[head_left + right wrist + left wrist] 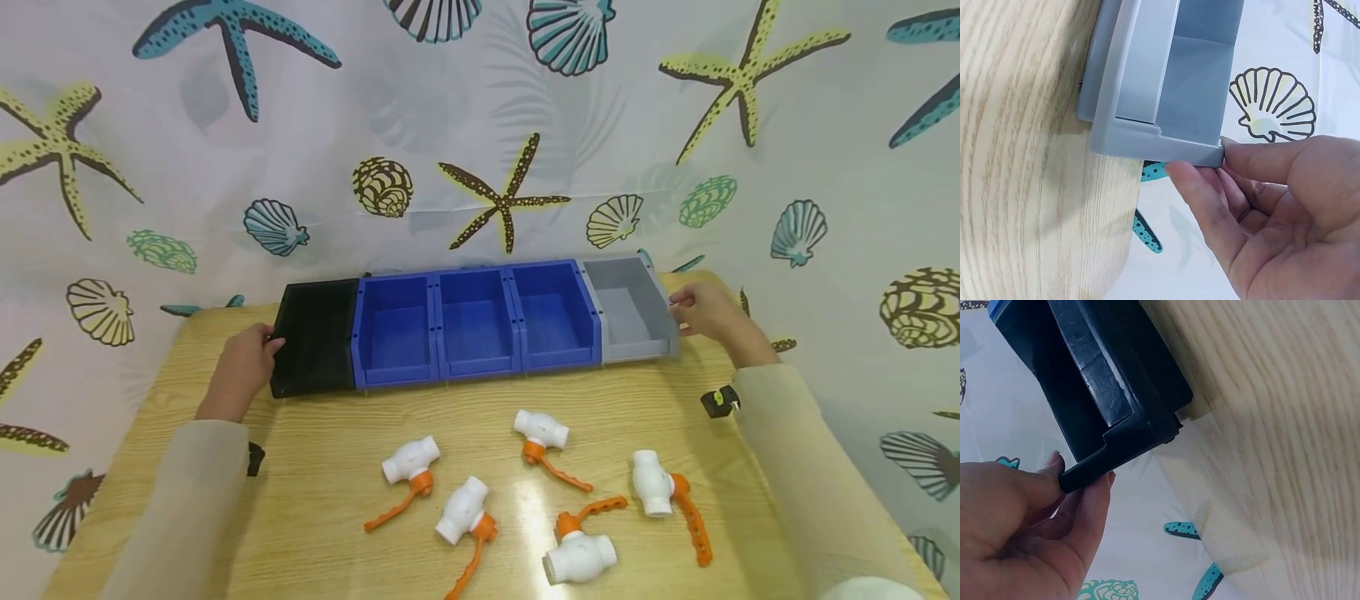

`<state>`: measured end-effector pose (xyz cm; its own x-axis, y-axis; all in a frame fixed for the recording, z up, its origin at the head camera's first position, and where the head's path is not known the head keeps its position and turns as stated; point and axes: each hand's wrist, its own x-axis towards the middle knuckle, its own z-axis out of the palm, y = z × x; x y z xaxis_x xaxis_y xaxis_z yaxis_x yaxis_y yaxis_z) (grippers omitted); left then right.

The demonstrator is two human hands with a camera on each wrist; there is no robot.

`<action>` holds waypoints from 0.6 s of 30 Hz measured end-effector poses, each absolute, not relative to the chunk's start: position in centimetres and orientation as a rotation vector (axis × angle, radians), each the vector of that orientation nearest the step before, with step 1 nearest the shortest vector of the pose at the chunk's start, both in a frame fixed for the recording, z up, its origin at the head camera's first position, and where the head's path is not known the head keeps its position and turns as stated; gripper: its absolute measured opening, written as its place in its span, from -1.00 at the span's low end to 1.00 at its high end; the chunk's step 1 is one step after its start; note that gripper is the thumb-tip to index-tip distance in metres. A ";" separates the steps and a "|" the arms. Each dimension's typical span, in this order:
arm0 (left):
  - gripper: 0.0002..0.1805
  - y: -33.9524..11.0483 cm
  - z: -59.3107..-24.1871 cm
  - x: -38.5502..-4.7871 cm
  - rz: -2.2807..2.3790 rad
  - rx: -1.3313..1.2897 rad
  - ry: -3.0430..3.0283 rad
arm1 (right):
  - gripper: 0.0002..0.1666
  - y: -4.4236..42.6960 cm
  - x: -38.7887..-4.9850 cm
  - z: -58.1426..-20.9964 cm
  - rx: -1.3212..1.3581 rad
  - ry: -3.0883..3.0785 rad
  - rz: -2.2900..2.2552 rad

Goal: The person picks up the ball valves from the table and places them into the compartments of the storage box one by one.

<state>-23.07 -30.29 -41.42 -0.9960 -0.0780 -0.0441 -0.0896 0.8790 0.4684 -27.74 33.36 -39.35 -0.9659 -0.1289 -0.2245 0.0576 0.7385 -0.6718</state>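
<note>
A row of joined bins spans the back of the table: a black bin (315, 337) at the left end, three blue bins (475, 321) between, and a grey bin (630, 308) at the right end. My left hand (243, 367) pinches the black bin's outer side wall; in the left wrist view the thumb and fingers of the hand (1041, 525) hold the edge of the black bin (1094, 381). At the other end, my right hand (708, 315) is at the grey bin's outer wall, and in the right wrist view this hand (1272, 200) pinches the corner of the grey bin (1147, 81).
Several white valves with orange handles, among them one valve (542, 429) nearest the bins and another (652, 483) at the right, lie on the wooden table (322, 467). A small black object (720, 402) sits by the right sleeve. A patterned cloth (450, 100) hangs behind the bins.
</note>
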 end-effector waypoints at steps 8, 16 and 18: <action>-0.57 -30.3 -41.5 -23.2 0.762 -0.149 3.039 | -0.54 32.8 -28.0 -39.0 0.012 2.684 -0.994; -0.59 -30.1 -41.7 -23.1 0.775 -0.143 3.075 | -0.54 32.8 -27.7 -39.1 0.034 2.680 -1.011; -0.59 -30.1 -41.8 -23.0 0.786 -0.134 3.075 | -0.54 32.9 -27.6 -39.2 0.038 2.686 -1.019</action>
<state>-23.03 -30.08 -41.78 -0.9958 -0.0902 0.0134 -0.0728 0.8742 0.4801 -27.59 32.89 -39.18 -0.9639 -0.0698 -0.2569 0.1181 0.7526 -0.6478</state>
